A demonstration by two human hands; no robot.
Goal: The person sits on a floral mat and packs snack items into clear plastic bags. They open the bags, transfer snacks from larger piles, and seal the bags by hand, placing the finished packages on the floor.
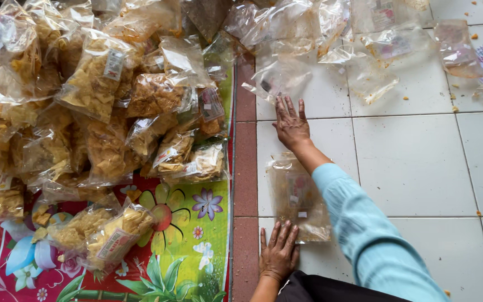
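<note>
My right hand (pixel 290 124) lies flat on the white floor tiles with its fingers spread, and my light blue sleeve (pixel 359 223) stretches back from it. Its fingertips touch the lower edge of an empty clear plastic bag (pixel 279 77). My left hand (pixel 278 254) rests palm down near the bottom of the view, fingers apart. Its fingertips sit at the lower left corner of a flat clear bag (pixel 298 197) holding a few crumbs and a small label. That bag lies between my two hands, partly under my right forearm.
A big heap of clear bags filled with yellow chips (pixel 93 84) covers a bright flower-patterned mat (pixel 191 246) on the left. Several empty clear bags (pixel 375 50) and crumbs lie on the tiles at the top. A red-brown tile strip (pixel 245 179) borders the mat.
</note>
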